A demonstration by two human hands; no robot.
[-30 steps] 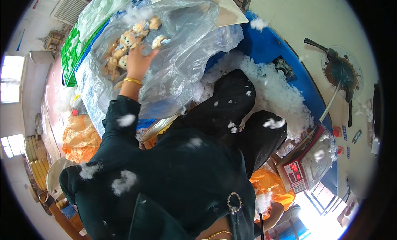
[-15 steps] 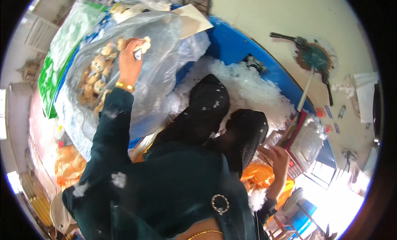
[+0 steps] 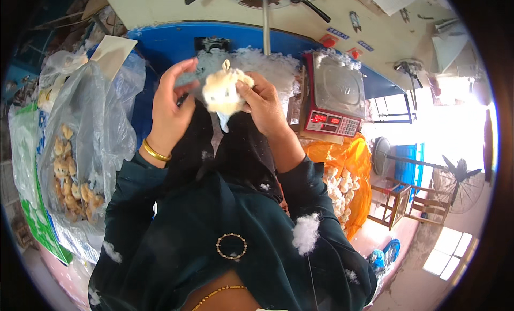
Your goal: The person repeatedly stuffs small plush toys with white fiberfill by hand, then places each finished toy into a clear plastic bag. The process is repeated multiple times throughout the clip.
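Note:
A small cream plush toy with a little ear on top and a light blue piece hanging below is held up over my lap. My right hand grips its right side, thumb across the front and fingers behind. Just left of the toy is my left hand, its fingers spread and curved, with a gap between them and the plush. Beyond both hands, white stuffing is heaped in front of a blue panel. To my left, a clear plastic bag holds several tan plush toys.
A scale with a red front stands at the right. Below it, an orange bag holds pale plush pieces. The pale worktop carries a lever-handled tool and snips. A metal tube comes down toward the stuffing.
My left hand has come from the bag of plush toys to the middle and let go of the toy it held. A toy is now in my right hand. The view has swung right.

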